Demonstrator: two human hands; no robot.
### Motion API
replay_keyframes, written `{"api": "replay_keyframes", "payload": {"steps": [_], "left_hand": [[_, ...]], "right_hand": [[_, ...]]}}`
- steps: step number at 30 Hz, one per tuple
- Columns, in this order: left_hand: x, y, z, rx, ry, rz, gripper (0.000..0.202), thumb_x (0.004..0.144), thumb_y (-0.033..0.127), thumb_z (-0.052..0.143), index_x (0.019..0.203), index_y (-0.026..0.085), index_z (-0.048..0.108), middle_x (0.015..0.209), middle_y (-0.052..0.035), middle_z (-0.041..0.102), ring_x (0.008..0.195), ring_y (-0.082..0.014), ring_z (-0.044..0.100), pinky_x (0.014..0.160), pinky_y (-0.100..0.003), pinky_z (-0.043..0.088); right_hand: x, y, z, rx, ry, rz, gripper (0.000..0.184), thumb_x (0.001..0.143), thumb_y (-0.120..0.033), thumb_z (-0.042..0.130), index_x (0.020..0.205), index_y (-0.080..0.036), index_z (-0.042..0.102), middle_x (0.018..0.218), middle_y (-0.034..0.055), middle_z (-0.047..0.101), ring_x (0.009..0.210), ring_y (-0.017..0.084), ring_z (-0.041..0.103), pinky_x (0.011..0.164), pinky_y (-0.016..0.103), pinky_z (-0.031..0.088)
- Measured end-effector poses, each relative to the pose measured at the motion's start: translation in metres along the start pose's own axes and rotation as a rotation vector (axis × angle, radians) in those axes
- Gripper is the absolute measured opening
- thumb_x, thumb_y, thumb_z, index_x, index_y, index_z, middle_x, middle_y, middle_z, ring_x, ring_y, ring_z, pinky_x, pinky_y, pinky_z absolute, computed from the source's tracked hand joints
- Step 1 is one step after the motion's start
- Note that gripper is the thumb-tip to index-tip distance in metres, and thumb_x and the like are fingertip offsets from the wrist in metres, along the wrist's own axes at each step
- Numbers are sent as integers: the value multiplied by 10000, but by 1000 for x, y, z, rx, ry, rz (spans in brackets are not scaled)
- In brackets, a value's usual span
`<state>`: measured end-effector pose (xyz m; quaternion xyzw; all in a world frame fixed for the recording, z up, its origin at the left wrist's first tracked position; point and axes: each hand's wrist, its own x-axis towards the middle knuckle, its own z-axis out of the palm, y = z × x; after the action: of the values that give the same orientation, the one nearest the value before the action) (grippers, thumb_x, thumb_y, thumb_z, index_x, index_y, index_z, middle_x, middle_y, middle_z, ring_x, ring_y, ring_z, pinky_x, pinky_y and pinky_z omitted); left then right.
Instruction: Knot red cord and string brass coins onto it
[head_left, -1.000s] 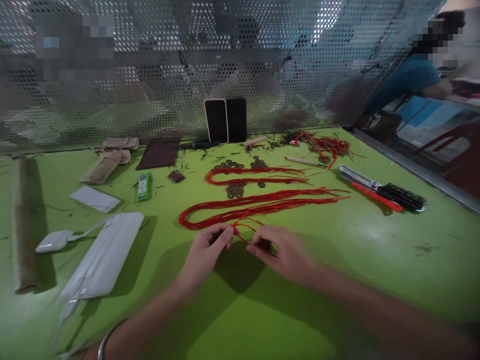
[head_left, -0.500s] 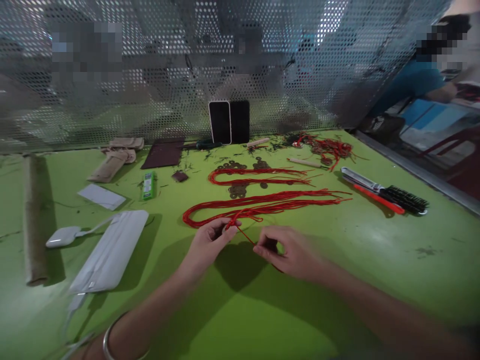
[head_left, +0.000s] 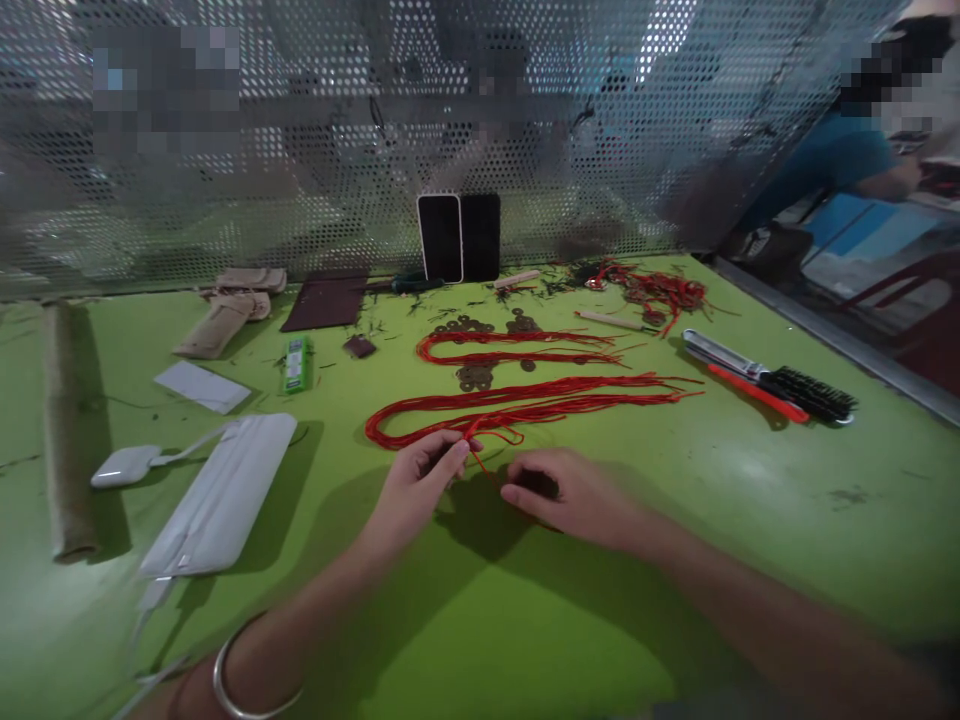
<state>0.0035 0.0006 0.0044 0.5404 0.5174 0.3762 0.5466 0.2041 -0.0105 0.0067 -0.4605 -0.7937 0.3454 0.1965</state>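
Observation:
My left hand [head_left: 431, 470] pinches a red cord [head_left: 484, 466] between thumb and fingers, and a small loop of it sticks out to the right. From there the strand runs taut down to my right hand [head_left: 559, 490], whose thumb and forefinger are closed on it. Whether a coin sits in the left fingers is hidden. Just beyond my hands lies a bent bundle of long red cords [head_left: 420, 410]. A smaller red cord bundle [head_left: 439, 345] is behind it, with holed coins [head_left: 475, 378] in clusters around it.
On the left are a white pouch [head_left: 225, 500], an earphone case [head_left: 126, 466], a brown roll [head_left: 67, 430] and a green packet [head_left: 297, 364]. A hairbrush [head_left: 806, 393] lies right. Two phones [head_left: 441, 238] lean on the perforated screen [head_left: 315, 200]. Knotted red pieces [head_left: 667, 293] lie far right.
My right hand has moved slightly left, nearer my left hand, and the cord span between them is shorter. My left hand keeps its pinch.

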Motion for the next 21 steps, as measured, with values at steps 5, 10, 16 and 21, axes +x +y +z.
{"api": "replay_keyframes", "payload": {"steps": [5, 10, 16, 21], "left_hand": [[-7, 3, 4, 18, -112, 7, 372, 814, 501, 574, 809, 152, 702, 587, 7, 513, 584, -108, 453, 533, -220, 332], [-11, 3, 7, 6, -152, 18, 345, 826, 458, 556, 793, 151, 710, 578, 6, 514, 582, -112, 447, 547, -232, 323], [-13, 1, 8, 11, -191, -2, 360, 836, 471, 543, 836, 164, 730, 634, -18, 590, 613, -128, 503, 582, -242, 380], [-15, 2, 10, -31, -182, -37, 389, 843, 490, 526, 837, 167, 743, 666, -37, 647, 613, -135, 532, 580, -246, 407]], "right_hand": [[7, 0, 8, 230, 99, -1, 218, 945, -315, 437, 981, -200, 619, 935, 44, 681, 825, 164, 604, 720, 306, 463], [9, -1, 14, 566, 89, 15, 171, 911, -305, 505, 902, -199, 640, 872, 22, 680, 832, 148, 624, 764, 297, 494], [10, 2, 17, 702, 78, 116, 225, 794, -404, 657, 824, -181, 640, 814, 28, 679, 777, 161, 625, 766, 327, 497], [10, 5, 17, 760, 24, 103, 243, 781, -420, 672, 795, -186, 608, 800, 14, 661, 777, 154, 613, 791, 327, 494]]}}
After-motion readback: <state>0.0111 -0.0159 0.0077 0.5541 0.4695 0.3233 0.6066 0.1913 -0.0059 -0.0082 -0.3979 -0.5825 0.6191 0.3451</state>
